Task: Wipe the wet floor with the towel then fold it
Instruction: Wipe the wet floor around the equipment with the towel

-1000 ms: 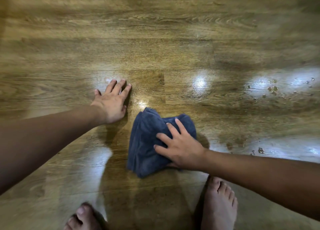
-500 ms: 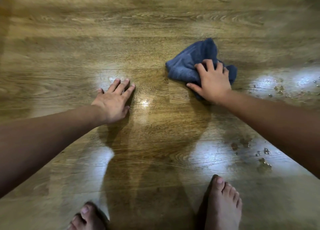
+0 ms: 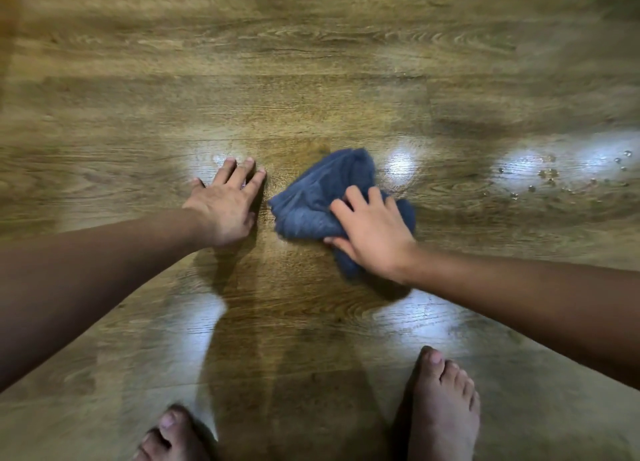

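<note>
A: Towel position?
B: A bunched blue towel (image 3: 313, 200) is seen on the wood-grain floor (image 3: 311, 79), just right of the left hand (image 3: 227, 204), not touching it.
A: Hands?
B: The towel is pressed down by the right hand (image 3: 372, 233), fingers (image 3: 355, 197) lightly bent over the cloth, thumb at its near edge. The left hand is laid flat on the floor, fingers straight, nothing held.
A: Water?
B: Droplets (image 3: 550, 174) are seen far right, well apart from the towel. Bare feet (image 3: 445, 408) are seen at the bottom.
A: Any writing?
B: None can be read.
</note>
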